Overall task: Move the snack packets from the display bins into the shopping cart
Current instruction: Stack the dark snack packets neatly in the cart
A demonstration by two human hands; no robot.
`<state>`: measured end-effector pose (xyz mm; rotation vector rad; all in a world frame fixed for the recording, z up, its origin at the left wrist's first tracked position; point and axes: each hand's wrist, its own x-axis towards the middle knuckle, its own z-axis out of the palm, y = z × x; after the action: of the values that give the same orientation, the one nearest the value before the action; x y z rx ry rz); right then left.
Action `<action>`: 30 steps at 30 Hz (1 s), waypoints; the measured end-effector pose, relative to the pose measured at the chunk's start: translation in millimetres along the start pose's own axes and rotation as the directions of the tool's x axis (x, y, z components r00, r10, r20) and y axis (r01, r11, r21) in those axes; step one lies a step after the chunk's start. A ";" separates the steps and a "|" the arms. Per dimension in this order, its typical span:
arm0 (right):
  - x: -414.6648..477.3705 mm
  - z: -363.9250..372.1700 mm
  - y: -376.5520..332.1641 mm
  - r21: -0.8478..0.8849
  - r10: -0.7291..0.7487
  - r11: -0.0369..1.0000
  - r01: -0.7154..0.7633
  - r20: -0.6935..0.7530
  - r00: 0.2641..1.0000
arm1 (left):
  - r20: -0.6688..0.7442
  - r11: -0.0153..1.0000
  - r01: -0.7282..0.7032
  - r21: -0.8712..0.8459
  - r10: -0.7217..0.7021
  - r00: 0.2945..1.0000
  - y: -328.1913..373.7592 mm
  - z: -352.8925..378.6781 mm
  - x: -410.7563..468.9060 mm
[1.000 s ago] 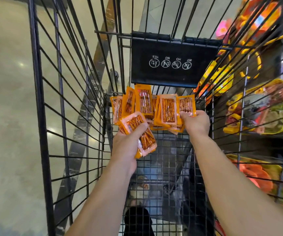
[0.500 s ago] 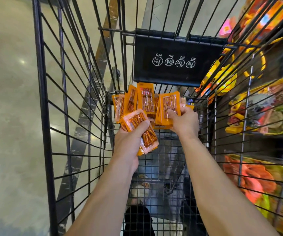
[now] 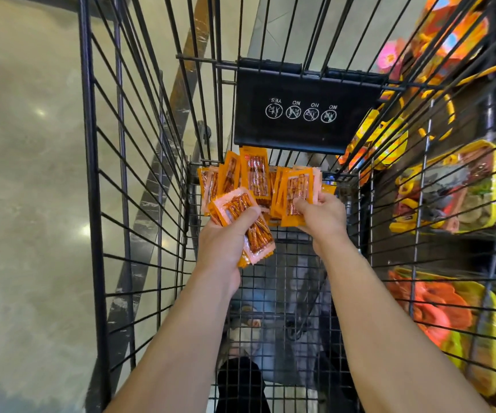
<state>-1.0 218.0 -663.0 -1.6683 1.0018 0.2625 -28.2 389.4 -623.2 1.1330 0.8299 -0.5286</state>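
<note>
Currently in hand: snack packets, fanned out in two bunches at mid-frame, held above the cart floor and inside the cart's wire walls.
Left hand: fingers curled under a fan of packets, thumb pressed across the top one, which lies slanted over the others.
Right hand: pinching a smaller bunch, thumb on the front packet, fingers behind; the two bunches overlap at their inner edges.
Packet markings: orange borders, some pale pink, with a clear window showing reddish-brown sticks; a small red mark at the top of one, print too small to read.
Cart: black wire, seen from above, its sides running up and out of the frame.
Flap: black panel, upper centre, printed upside down in white with "YES." and "NO" three times, each over a round pictogram.
Display bins: right edge of the frame, behind the wire; yellow-rimmed, holding orange, yellow and pink packets, lettering blurred.
Floor: polished beige stone with light reflections, left of frame.
Floor strip: dark veined band running diagonally behind the left wall.
</note>
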 end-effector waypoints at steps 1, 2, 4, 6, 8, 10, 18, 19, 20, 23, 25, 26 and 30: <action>-6.2 -5.6 0.0 0.038 0.016 0.999 -0.018 0.039 0.999 | 0.004 1.000 -0.002 0.013 0.002 1.000 2.2 -0.3 -3.2; -14.2 -12.4 -0.4 0.086 0.022 0.996 -0.028 0.075 0.997 | 0.009 1.000 -0.003 0.024 0.002 1.000 5.6 -0.6 -7.4; -33.3 -28.6 -2.4 0.164 0.021 0.986 -0.041 0.120 0.993 | 0.017 0.999 -0.001 0.054 0.000 1.000 14.1 -1.5 -19.4; -57.7 -45.2 -5.9 0.232 0.010 0.972 -0.044 0.146 0.989 | 0.029 0.996 -0.008 0.087 0.005 1.000 25.3 -2.4 -36.1; -88.7 -63.9 -12.3 0.290 -0.010 0.956 -0.033 0.145 0.989 | 0.059 0.990 -0.032 0.135 0.024 0.998 38.0 -2.3 -59.3; -125.1 -82.6 -20.6 0.343 -0.027 0.939 -0.016 0.118 0.993 | 0.099 0.982 -0.057 0.183 0.039 0.994 52.6 -2.8 -88.3; -313.7 -130.0 -61.4 0.461 -0.177 0.863 0.207 -0.108 0.978 | 0.370 0.942 -0.197 0.273 0.087 0.925 110.5 -19.0 -217.2; -338.0 -133.3 -65.7 0.450 -0.198 0.860 0.241 -0.142 0.970 | 0.407 0.937 -0.211 0.280 0.083 0.910 117.1 -22.8 -231.7; -363.4 -136.5 -69.0 0.435 -0.213 0.859 0.271 -0.178 0.961 | 0.443 0.929 -0.223 0.296 0.073 0.894 123.4 -26.5 -247.7; -431.8 -149.0 -79.3 0.418 -0.263 0.828 0.374 -0.300 0.917 | 0.539 0.902 -0.288 0.322 0.076 0.839 140.6 -29.8 -293.6; -473.4 -160.5 -83.7 0.419 -0.284 0.796 0.437 -0.379 0.881 | 0.607 0.883 -0.343 0.319 0.088 0.790 150.3 -26.8 -322.9; -493.9 -167.0 -85.7 0.421 -0.286 0.781 0.460 -0.414 0.864 | 0.646 0.878 -0.362 0.314 0.082 0.759 154.4 -23.6 -339.8; -569.0 -196.5 -83.1 0.405 -0.276 0.729 0.552 -0.564 0.778 | 0.775 0.844 -0.429 0.322 0.025 0.631 160.9 -6.2 -411.7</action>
<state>-352.8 317.9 -177.8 -1.3753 0.8796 -0.7337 -158.2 437.1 -203.4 1.2921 -0.2189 -0.9302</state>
